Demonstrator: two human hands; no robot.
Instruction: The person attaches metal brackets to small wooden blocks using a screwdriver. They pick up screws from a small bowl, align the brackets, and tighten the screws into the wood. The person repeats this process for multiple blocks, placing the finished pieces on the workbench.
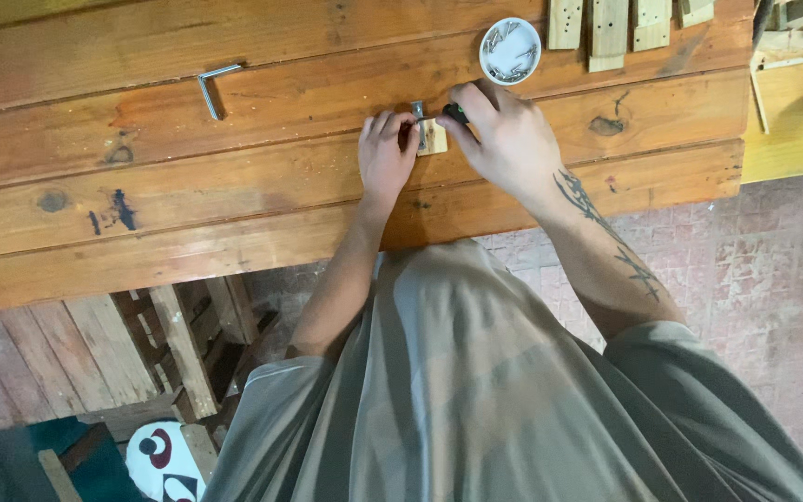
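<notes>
We are holding a little wood block (435,138) down on the wooden table (234,200), close to the middle of its far side. A small metal piece (418,113) is sitting on the block. Our left hand (386,153) is pressing on the block's left side, with its fingers curled together on it. Our right hand (506,135) is squeezing a dark tool handle (455,112), fingers wrapped tight around it, right beside the block. Just past our right hand, a round white dish (510,50) is holding small metal bits. More wood blocks (609,28) are lying beside the dish. A bent metal key (209,88) is lying well off to the left.
</notes>
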